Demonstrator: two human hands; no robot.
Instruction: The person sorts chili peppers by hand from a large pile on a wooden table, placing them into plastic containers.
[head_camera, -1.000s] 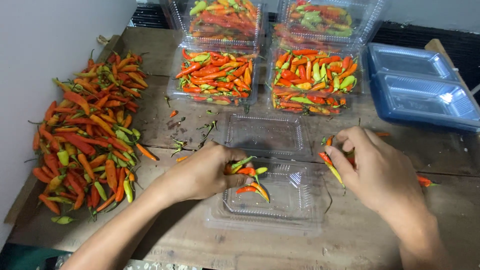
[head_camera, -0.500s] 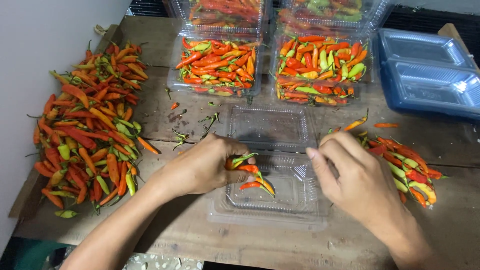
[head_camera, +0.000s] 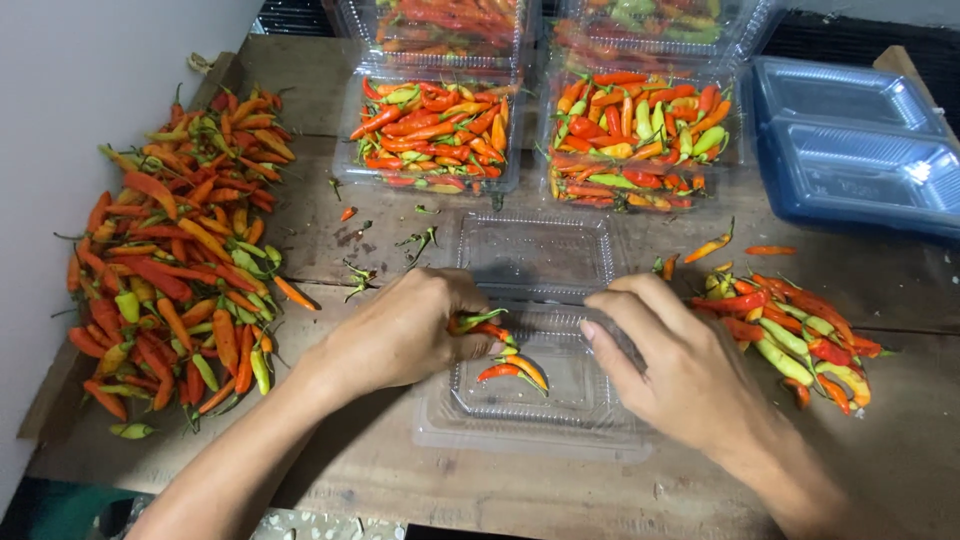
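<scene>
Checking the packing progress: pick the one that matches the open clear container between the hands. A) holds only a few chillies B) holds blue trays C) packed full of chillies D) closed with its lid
A: the open clear container has just a few chillies on its floor, next to the left hand, which holds some more chillies; the right hand rests on the container's right rim.

Your left hand (head_camera: 400, 335) hemmed by large chilli pile (head_camera: 170, 260) at left, your right hand (head_camera: 680, 375) by small chilli heap (head_camera: 790, 325), filled boxes (head_camera: 535, 130) and blue trays (head_camera: 860, 150) blocking the far side, bare wooden table (head_camera: 400, 480) along the near edge.
</scene>
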